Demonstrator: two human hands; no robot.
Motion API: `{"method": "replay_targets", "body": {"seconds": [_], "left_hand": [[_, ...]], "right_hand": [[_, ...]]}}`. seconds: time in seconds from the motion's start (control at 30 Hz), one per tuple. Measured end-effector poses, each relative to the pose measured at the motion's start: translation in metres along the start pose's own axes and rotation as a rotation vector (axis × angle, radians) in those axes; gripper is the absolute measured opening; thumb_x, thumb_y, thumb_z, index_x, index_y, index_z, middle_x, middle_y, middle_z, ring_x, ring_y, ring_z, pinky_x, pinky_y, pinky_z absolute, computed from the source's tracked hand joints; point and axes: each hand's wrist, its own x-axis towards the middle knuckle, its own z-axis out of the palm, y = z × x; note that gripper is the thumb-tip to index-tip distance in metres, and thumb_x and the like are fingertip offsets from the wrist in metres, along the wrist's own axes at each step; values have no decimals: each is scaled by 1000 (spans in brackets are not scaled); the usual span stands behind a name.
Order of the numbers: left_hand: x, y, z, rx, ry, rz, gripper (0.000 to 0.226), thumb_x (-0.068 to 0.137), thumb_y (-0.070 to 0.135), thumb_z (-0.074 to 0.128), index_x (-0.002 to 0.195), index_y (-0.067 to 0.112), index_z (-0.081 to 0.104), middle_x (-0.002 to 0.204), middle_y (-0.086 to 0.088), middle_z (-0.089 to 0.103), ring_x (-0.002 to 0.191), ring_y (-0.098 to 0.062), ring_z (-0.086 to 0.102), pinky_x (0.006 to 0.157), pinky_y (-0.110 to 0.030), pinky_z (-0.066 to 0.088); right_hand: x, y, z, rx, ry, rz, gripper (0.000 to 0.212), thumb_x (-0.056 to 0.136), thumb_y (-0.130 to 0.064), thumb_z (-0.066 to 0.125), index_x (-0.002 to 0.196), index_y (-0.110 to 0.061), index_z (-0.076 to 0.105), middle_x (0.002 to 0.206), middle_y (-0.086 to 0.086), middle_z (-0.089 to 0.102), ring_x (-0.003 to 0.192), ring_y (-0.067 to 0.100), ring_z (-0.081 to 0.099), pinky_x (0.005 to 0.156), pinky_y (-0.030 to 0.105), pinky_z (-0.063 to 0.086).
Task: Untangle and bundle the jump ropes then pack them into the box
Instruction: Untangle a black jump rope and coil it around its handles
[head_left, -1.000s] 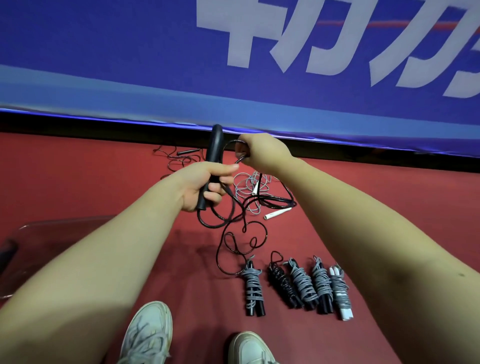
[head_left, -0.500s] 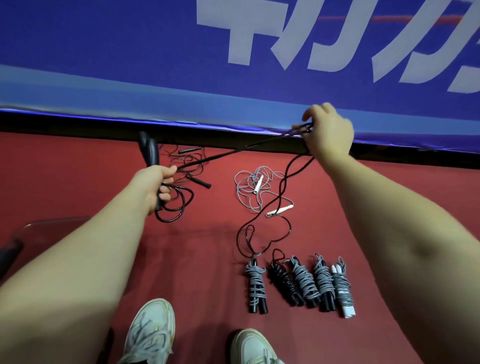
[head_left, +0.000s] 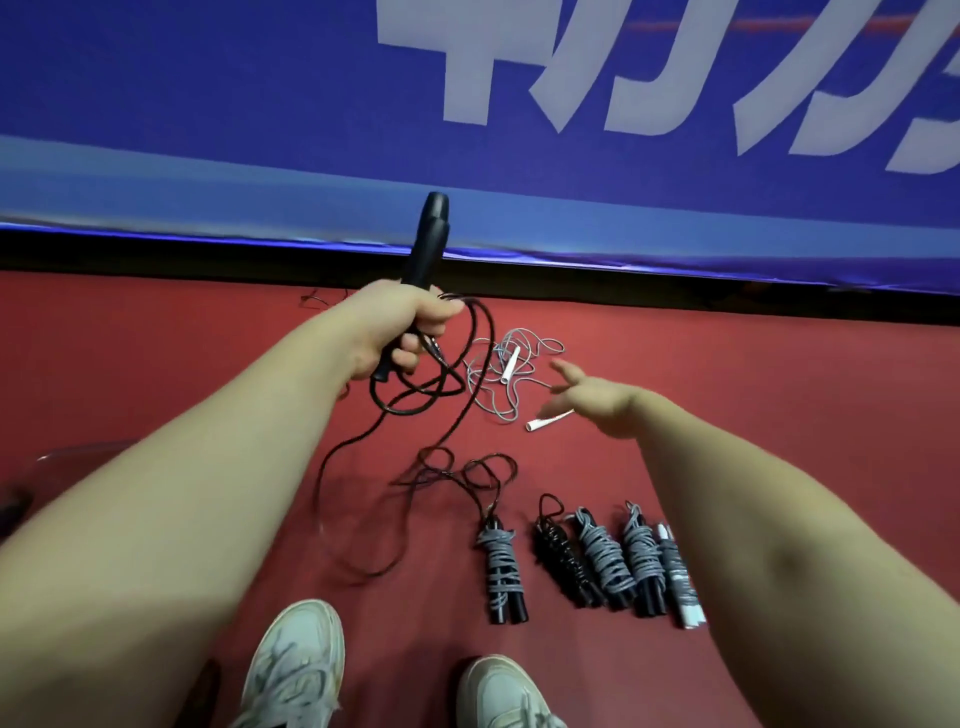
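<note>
Handles (head_left: 423, 244) of the black jump rope stand paired in our left hand (head_left: 402, 332), which is closed around them; their long axis runs nearly upright, tips toward twelve o'clock with a slight lean to one o'clock. They look smooth, matte and slightly waisted. From under the fist the thin black cord (head_left: 415, 415) hangs in loose loops and trails toward six o'clock onto the red floor (head_left: 779, 405), where it curls in small coils beside the bundles. Our right hand (head_left: 597, 405) hovers at three o'clock from the left, fingers spread, holding nothing. Between the hands, on the floor, lies a tangled grey rope (head_left: 498, 374) with white tubular handles. At five o'clock five bundled ropes (head_left: 592, 561) lie side by side, long axes toward twelve o'clock, mostly grey cord wound tightly round dark handles, one all black, the rightmost white-handled. A blue banner (head_left: 260, 104) with white lettering fills the top. Pale sneakers (head_left: 296, 665) show at six o'clock.
</note>
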Motion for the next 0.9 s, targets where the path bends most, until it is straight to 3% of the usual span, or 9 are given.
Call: {"method": "replay_targets", "body": {"seconds": [0.1,0.2,0.33,0.5,0.63,0.7,0.77,0.83,0.9], "left_hand": [[-4,19,12,72,-84,22,31,90,9,58,73,22,35,50,7,35,36,-3,22,32,-14,17],[-10,35,19,87,-140,50,33,90,11,57,72,24,33,53,7,30,40,-4,18,36,-16,13],[-20,57,14,28,-143,120,33,93,12,53,69,23,33,50,9,32,39,-3,19,40,-17,11],[-26,62,5,74,1,122,33,93,13,55,67,20,37,53,6,39,35,-4,24,35,-14,17],[-25,58,-3,88,257,167,24,91,14,58,74,18,41,62,1,42,36,-6,27,35,-13,20],[-22,55,-12,78,401,207,24,91,13,58,76,19,41,63,0,43,40,-7,26,36,-14,21],[-20,50,-22,8,494,245,24,91,13,58,76,19,40,63,0,42,36,-6,27,36,-13,21],[-18,44,-27,-106,530,235,22,91,13,58,80,18,40,63,0,42,30,-3,27,36,-12,21],[-18,36,-28,-89,492,182,19,91,13,59,82,17,43,65,0,44,29,-2,27,34,-11,21]], "right_hand": [[-3,-22,45,96,-210,-162,94,82,-10,68,151,-26,6,155,1,20,142,14,18,109,28,16],[0,-57,78,162,-240,-343,80,82,-5,67,147,-20,24,146,-1,37,136,11,30,111,26,23],[-6,-68,84,195,-315,-281,60,65,-13,55,125,-19,53,119,-2,59,104,5,53,82,21,35],[-21,-62,47,531,-401,-326,36,66,-20,49,96,-20,70,99,3,72,104,17,58,70,20,40],[-47,-62,8,588,-504,-291,55,81,-56,41,108,-11,58,58,-1,50,56,17,50,63,27,48],[-44,-58,-3,230,-304,-300,43,86,-46,53,109,-10,60,63,-2,47,56,12,40,65,26,43],[-22,-56,-13,-263,88,-247,30,91,-29,60,112,-8,62,88,7,64,73,18,53,71,30,44],[-3,-51,-17,-679,356,-53,32,96,-31,48,120,-13,59,109,11,63,95,27,57,82,32,46],[2,-55,-11,-762,494,-13,37,99,-33,37,127,-14,53,119,14,57,109,33,53,90,36,45]]}}
